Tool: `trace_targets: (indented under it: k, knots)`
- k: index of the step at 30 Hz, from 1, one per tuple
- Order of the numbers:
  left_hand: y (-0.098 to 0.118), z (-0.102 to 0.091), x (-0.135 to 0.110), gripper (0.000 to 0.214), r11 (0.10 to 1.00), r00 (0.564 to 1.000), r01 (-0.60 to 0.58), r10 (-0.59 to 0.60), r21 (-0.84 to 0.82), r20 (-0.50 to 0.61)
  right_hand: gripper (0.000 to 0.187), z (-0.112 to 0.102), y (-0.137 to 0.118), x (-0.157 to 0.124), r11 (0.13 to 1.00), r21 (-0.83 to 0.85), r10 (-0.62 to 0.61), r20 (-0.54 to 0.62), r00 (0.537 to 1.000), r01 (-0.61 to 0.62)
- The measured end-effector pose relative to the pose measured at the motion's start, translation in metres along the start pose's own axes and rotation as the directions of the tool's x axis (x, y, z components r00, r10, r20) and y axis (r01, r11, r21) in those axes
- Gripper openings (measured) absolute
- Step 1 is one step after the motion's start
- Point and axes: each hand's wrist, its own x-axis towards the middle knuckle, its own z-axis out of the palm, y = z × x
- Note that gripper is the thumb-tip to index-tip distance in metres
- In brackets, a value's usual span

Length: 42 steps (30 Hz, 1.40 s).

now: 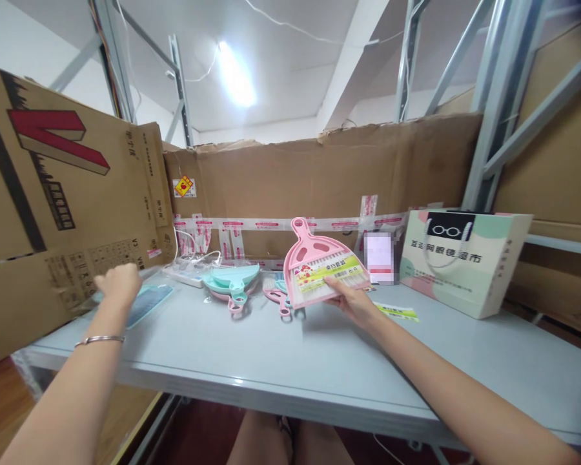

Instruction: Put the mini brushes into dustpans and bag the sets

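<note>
My right hand grips the lower edge of a pink dustpan, raised above the shelf with its handle pointing up. A white-bristled brush lies in its pan, behind a yellow-green printed label. My left hand is closed over the left end of the shelf, by a bluish transparent packet; what its fingers hold, if anything, is hidden. Between the hands lie stacked teal dustpans with pink beneath them, and small pink and teal brushes. A loose label lies right of my right hand.
A large cardboard box stands at the left, and a cardboard wall closes the back. A paper gift bag stands at the right beside a blurred upright card. Metal posts flank the grey shelf.
</note>
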Motion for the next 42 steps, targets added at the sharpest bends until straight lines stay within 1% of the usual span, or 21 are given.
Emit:
trace_targets:
  k: [1, 2, 3, 4, 6, 8, 10, 13, 15, 16, 18, 20, 21, 24, 26, 28, 30, 33, 36, 39, 42]
  knots:
    - [0.009, -0.007, -0.002, 0.023, 0.998, 0.997, -0.053, 0.055, 0.039, -0.050, 0.028, 0.000, -0.002, 0.000, 1.000, 0.012, -0.008, -0.015, 1.000, 0.008]
    - [0.021, -0.013, -0.005, 0.022, 0.986, 0.979, -0.162, 0.166, 0.050, -0.114, 0.028, 0.000, -0.004, 0.000, 0.999, 0.028, -0.020, -0.035, 0.999, 0.021]
    - [0.035, -0.017, -0.008, 0.023, 0.953, 0.938, -0.304, 0.301, 0.008, -0.171, 0.028, 0.000, -0.007, 0.000, 0.998, 0.047, -0.032, -0.059, 0.998, 0.035]
    - [0.049, -0.020, -0.013, 0.025, 0.890, 0.878, -0.451, 0.429, -0.068, -0.214, 0.029, -0.001, -0.010, -0.001, 0.996, 0.070, -0.044, -0.085, 0.995, 0.050]
    - [0.075, -0.015, -0.025, 0.024, 0.746, 0.774, -0.629, 0.571, -0.220, -0.275, 0.029, -0.002, -0.016, -0.001, 0.990, 0.121, -0.063, -0.127, 0.990, 0.079]
    - [0.093, -0.001, -0.037, 0.024, 0.646, 0.721, -0.693, 0.634, -0.319, -0.280, 0.031, -0.004, -0.020, 0.000, 0.981, 0.167, -0.072, -0.149, 0.986, 0.097]
    - [0.101, 0.016, -0.047, 0.023, 0.601, 0.704, -0.696, 0.677, -0.393, -0.214, 0.032, -0.005, -0.022, 0.000, 0.976, 0.189, -0.078, -0.164, 0.983, 0.109]
    - [0.103, 0.034, -0.055, 0.028, 0.673, 0.753, -0.579, 0.658, -0.459, 0.014, 0.035, -0.006, -0.023, 0.001, 0.979, 0.173, -0.078, -0.173, 0.982, 0.108]
    - [0.103, 0.035, -0.055, 0.037, 0.748, 0.795, -0.454, 0.586, -0.484, 0.159, 0.035, -0.006, -0.022, 0.001, 0.984, 0.153, -0.064, -0.161, 0.985, 0.089]
    - [0.104, 0.031, -0.054, 0.042, 0.768, 0.811, -0.402, 0.552, -0.499, 0.196, 0.034, -0.006, -0.022, 0.001, 0.987, 0.143, -0.054, -0.154, 0.987, 0.077]
    - [0.114, 0.020, -0.053, 0.048, 0.770, 0.839, -0.353, 0.512, -0.531, 0.185, 0.033, -0.005, -0.021, 0.000, 0.991, 0.117, -0.047, -0.149, 0.988, 0.065]
    - [0.134, 0.008, -0.055, 0.045, 0.763, 0.855, -0.379, 0.505, -0.523, 0.118, 0.031, -0.004, -0.020, 0.000, 0.994, 0.092, -0.047, -0.149, 0.988, 0.061]
    - [0.147, 0.004, -0.058, 0.039, 0.765, 0.847, -0.407, 0.521, -0.498, 0.108, 0.030, -0.004, -0.020, 0.000, 0.995, 0.083, -0.045, -0.148, 0.988, 0.058]
    - [0.189, 0.001, -0.068, 0.023, 0.842, 0.827, -0.464, 0.523, -0.274, 0.206, 0.026, -0.005, -0.019, 0.000, 0.997, 0.063, -0.026, -0.138, 0.990, 0.035]
    - [0.210, 0.005, -0.072, 0.013, 0.885, 0.843, -0.450, 0.466, -0.121, 0.269, 0.026, -0.005, -0.017, 0.000, 0.999, 0.045, -0.008, -0.125, 0.992, 0.014]
    - [0.220, 0.011, -0.072, 0.003, 0.913, 0.862, -0.405, 0.401, -0.056, 0.310, 0.026, -0.006, -0.016, 0.000, 0.999, 0.034, 0.005, -0.095, 0.995, -0.002]
    - [0.221, 0.015, -0.069, 0.012, 0.930, 0.873, -0.366, 0.359, -0.044, 0.330, 0.026, -0.004, -0.015, -0.001, 1.000, 0.021, 0.016, -0.052, 0.999, -0.015]
    - [0.223, 0.014, -0.064, 0.020, 0.932, 0.894, -0.359, 0.360, -0.054, 0.266, 0.026, -0.001, -0.015, -0.005, 0.999, -0.020, 0.041, 0.028, 0.999, -0.041]
    - [0.232, 0.010, -0.060, 0.022, 0.922, 0.920, -0.367, 0.379, -0.121, 0.097, 0.029, 0.001, -0.016, -0.008, 0.996, -0.063, 0.072, 0.120, 0.990, -0.064]
    - [0.245, 0.012, -0.057, 0.016, 0.907, 0.944, -0.327, 0.329, -0.266, -0.040, 0.029, -0.001, -0.015, -0.008, 0.993, -0.096, 0.081, 0.159, 0.984, -0.067]
    - [0.253, 0.024, -0.058, 0.009, 0.849, 0.959, -0.282, 0.265, -0.447, -0.101, 0.031, -0.004, -0.012, -0.006, 0.987, -0.139, 0.099, 0.177, 0.979, -0.075]
